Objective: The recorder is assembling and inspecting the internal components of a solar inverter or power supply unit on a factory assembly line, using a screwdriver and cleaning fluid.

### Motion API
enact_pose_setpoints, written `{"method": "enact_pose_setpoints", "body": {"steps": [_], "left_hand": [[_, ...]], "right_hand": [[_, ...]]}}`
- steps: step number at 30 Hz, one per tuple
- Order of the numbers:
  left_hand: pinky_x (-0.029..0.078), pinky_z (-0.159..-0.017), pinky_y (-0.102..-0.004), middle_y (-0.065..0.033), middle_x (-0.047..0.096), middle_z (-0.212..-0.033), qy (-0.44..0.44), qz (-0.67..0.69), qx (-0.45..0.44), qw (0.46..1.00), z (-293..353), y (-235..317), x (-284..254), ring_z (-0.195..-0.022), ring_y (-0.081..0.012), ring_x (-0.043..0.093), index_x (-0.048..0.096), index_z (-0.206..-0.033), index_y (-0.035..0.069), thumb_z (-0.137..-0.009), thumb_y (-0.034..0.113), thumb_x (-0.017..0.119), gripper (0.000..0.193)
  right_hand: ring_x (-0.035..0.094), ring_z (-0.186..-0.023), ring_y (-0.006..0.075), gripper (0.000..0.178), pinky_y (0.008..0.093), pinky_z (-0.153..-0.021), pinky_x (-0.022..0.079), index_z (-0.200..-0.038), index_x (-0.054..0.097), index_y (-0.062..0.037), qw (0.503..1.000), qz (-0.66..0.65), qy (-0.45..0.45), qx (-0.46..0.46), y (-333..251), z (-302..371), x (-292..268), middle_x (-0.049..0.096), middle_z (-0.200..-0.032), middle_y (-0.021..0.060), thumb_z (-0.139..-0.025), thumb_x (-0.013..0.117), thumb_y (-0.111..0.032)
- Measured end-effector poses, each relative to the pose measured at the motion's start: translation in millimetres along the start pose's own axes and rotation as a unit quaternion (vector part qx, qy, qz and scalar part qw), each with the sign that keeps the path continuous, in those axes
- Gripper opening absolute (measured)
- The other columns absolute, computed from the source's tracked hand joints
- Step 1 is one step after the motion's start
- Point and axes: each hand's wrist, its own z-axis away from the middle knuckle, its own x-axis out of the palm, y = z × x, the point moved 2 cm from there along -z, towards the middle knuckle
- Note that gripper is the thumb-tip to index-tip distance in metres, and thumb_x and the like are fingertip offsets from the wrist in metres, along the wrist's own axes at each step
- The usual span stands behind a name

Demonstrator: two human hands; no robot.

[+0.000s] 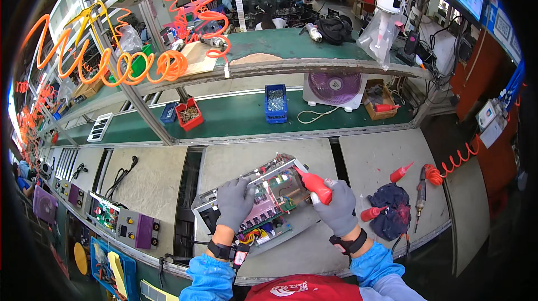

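An open metal chassis (269, 193) with circuit boards and coloured wires inside lies slanted in front of me. My left hand (233, 204), in a grey glove, is closed over a bar on the chassis' upper left side. In my grey-gloved right hand (338, 209) is a red squeeze bottle (315, 185), tilted with its nozzle at the chassis' far right corner. Whether the tip touches the metal I cannot tell. Right of that hand a dark rag (390, 211) with red stains lies between two more red bottles, one lower (372, 213) and one farther back (401, 172).
An electric screwdriver (420, 194) on a red coiled cord lies at the right. Along the green shelf stand a blue bin (276, 105) of small parts, a red bin (189, 114) and a purple fan (334, 89). Orange air hoses (168, 65) hang upper left. Other units (134, 228) line the left.
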Motion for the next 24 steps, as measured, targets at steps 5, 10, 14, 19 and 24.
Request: {"method": "enact_pose_setpoints", "body": {"steps": [5, 10, 14, 19, 24], "left_hand": [[0.046, -0.075, -0.0439, -0.0117, 0.065, -0.088, 0.006, 0.0, -0.001, 1.0, 0, -1, 0, -0.085, -0.0311, 0.061, 0.068, -0.106, 0.011, -0.082, 0.025, 0.062, 0.029], [0.046, -0.078, -0.0433, -0.0116, 0.066, -0.089, 0.003, -0.009, -0.006, 1.0, 2, -2, -2, -0.087, -0.0308, 0.062, 0.067, -0.103, 0.012, -0.08, 0.025, 0.065, 0.026], [0.047, -0.078, -0.0432, -0.0116, 0.066, -0.09, 0.005, -0.009, -0.006, 1.0, 2, -2, 0, -0.087, -0.0309, 0.062, 0.067, -0.103, 0.012, -0.08, 0.025, 0.065, 0.027], [0.047, -0.078, -0.0432, -0.0111, 0.066, -0.091, 0.006, -0.004, 0.002, 1.0, 0, -1, 2, -0.087, -0.031, 0.062, 0.067, -0.104, 0.012, -0.08, 0.025, 0.065, 0.027], [0.046, -0.079, -0.0438, -0.0112, 0.067, -0.092, 0.0, 0.005, -0.001, 1.0, 0, -2, -1, -0.088, -0.031, 0.062, 0.067, -0.104, 0.011, -0.08, 0.026, 0.065, 0.028]], "right_hand": [[0.057, -0.07, 0.0323, 0.042, 0.0423, -0.062, 0.048, -0.101, 0.057, -0.0038, 0.999, 0.011, -0.009, -0.03, 1, 2, 5, 0.056, -0.079, 0.0129, -0.068, 0.079, -0.017], [0.056, -0.071, 0.0326, 0.043, 0.0431, -0.065, 0.046, -0.102, 0.056, -0.0042, 0.999, 0.012, -0.022, -0.038, -2, 4, 4, 0.055, -0.08, 0.0128, -0.068, 0.079, -0.016], [0.056, -0.072, 0.0329, 0.043, 0.0435, -0.065, 0.046, -0.103, 0.056, -0.0042, 0.999, 0.012, -0.022, -0.035, -1, 5, 3, 0.055, -0.08, 0.013, -0.068, 0.078, -0.016], [0.056, -0.07, 0.0327, 0.043, 0.0429, -0.063, 0.046, -0.103, 0.056, -0.004, 0.999, 0.012, -0.024, -0.036, -1, 0, 0, 0.055, -0.081, 0.0131, -0.069, 0.078, -0.016], [0.057, -0.07, 0.0328, 0.044, 0.043, -0.062, 0.047, -0.104, 0.056, -0.0037, 0.999, -0.009, -0.027, -0.035, -2, -1, -8, 0.056, -0.081, 0.0134, -0.068, 0.079, -0.017]]}}
